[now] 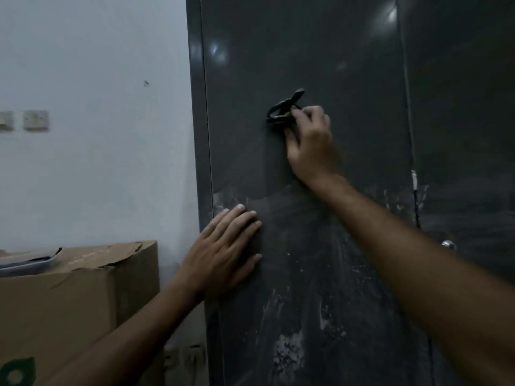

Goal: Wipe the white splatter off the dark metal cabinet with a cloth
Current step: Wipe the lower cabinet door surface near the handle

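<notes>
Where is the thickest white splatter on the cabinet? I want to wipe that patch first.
In the head view, the thickest white splatter sits low on the cabinet door, below the flat left hand.

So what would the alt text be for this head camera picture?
A person's right hand grips a dark handle on a dark metal cabinet while the left hand presses flat against its door. White splatter streaks the lower door; a cardboard box stands to the left.
</notes>
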`<action>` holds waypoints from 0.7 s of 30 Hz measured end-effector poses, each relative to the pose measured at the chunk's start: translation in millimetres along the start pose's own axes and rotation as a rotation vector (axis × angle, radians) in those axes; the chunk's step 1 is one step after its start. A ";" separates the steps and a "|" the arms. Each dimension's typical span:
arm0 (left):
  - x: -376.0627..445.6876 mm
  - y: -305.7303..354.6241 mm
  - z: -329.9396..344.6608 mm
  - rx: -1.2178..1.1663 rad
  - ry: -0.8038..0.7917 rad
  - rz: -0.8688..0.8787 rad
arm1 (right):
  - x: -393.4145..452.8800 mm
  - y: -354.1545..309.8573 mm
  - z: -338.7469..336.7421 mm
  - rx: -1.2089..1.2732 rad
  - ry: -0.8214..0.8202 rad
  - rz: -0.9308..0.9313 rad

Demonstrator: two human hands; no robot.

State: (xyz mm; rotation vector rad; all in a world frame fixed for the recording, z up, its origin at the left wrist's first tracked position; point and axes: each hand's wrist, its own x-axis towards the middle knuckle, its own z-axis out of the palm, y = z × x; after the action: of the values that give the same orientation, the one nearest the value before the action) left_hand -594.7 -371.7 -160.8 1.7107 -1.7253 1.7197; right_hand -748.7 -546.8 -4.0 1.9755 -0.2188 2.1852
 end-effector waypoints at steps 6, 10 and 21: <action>-2.4 22.4 0.0 0.002 0.013 -0.122 | -64.7 -6.5 -12.9 0.063 -0.356 -0.549; -5.6 27.8 9.9 0.000 0.034 -0.147 | -43.4 63.5 -41.7 -0.081 -0.109 -0.099; -5.3 23.6 18.8 0.051 0.069 -0.146 | -17.5 49.8 -45.5 0.387 0.087 0.290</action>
State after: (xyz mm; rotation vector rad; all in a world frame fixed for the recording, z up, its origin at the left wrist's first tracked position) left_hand -600.1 -390.6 -184.3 1.7291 -1.5005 1.7503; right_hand -802.9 -585.2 -25.3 2.1476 -0.0756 2.6619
